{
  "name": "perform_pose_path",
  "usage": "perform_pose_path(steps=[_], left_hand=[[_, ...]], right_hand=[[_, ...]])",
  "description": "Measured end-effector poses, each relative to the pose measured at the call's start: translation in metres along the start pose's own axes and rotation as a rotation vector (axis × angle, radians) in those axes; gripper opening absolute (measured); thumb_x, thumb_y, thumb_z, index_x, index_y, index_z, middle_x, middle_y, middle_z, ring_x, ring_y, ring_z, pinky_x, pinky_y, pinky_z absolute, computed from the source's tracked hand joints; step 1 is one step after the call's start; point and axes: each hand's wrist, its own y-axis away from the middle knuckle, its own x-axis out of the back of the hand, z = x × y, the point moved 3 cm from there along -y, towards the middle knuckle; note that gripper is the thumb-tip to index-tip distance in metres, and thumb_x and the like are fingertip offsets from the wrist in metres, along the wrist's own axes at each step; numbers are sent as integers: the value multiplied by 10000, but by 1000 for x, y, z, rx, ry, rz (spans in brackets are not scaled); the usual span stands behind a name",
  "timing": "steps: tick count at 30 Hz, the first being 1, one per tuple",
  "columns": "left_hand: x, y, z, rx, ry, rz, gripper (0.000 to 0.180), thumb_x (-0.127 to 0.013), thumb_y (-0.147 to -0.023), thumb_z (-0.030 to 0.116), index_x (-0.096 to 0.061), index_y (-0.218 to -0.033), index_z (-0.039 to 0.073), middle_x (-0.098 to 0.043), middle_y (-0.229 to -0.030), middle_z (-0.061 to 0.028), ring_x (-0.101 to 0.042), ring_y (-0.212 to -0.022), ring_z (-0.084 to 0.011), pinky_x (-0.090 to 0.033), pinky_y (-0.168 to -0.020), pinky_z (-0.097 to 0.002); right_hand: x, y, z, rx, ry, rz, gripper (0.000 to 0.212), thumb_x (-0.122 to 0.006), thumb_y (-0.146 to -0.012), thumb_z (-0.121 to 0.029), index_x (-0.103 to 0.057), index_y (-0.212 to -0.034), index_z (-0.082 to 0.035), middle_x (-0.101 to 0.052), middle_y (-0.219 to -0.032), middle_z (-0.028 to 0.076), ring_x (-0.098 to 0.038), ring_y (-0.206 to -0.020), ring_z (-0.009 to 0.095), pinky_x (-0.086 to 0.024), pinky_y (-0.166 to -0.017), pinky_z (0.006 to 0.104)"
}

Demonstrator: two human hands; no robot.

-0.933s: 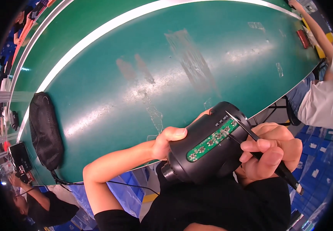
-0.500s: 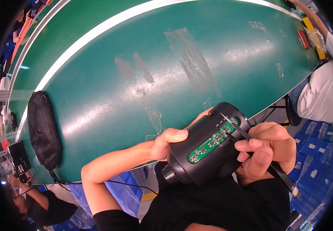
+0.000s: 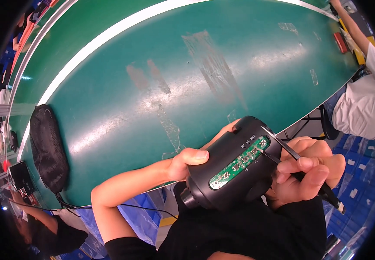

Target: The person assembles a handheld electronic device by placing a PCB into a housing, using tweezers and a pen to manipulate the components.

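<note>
My left hand (image 3: 188, 162) is wrapped round a black, rounded cylindrical device (image 3: 222, 149), thumb on its near-left side. The device lies tilted close to my chest, with a narrow metallic end at its lower left. Set in a long slot along its side is a green circuit board (image 3: 236, 166) with several small components. My right hand (image 3: 311, 167) pinches dark tweezers (image 3: 286, 149), whose two prongs are spread. One tip reaches the board near its upper right end; the other lies over the black housing beside the slot. Whether either tip touches cannot be made out.
On the left of the green table (image 3: 109, 99) lies a black mesh pouch (image 3: 48, 147), cables running from its lower end. A person in white (image 3: 363, 104) sits at the right edge, near a red object (image 3: 340, 42). Another person (image 3: 57, 232) is at lower left. Blue bins (image 3: 356, 169) stand at right.
My right hand and the tweezers have shifted to the right. The device has turned slightly in my left hand, so the board slot sits a little lower.
</note>
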Motion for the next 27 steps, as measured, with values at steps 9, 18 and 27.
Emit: perform_pose_path(steps=[9,18,27], left_hand=[[4,-3,-3,-33,-21,-36,967,-520,-623,496,-15,-1348,104,-114,-1365,-109,-167,-1263,-228,-142,-1010,-380],[-2,5,2,16,-73,7,974,-520,-628,492,5,-1349,101,-96,-1371,-115,-158,-1266,-234,-143,-1009,-385],[0,10,2,57,-66,26,979,-520,-637,495,21,-1349,97,-82,-1375,-120,-146,-1271,-241,-145,-1008,-393]], right_hand=[[0,5,-2,-179,-26,68,182,-537,-823,-173,-483,-753,-14,-553,-622,56,-481,-441,89,-454,-555,272],[2,5,-5,-212,-43,-2,182,-535,-819,-184,-489,-762,-18,-552,-616,51,-485,-446,91,-454,-556,272],[-5,7,3,-54,19,0,186,-519,-825,-155,-477,-757,13,-539,-585,58,-460,-382,88,-419,-420,234]])
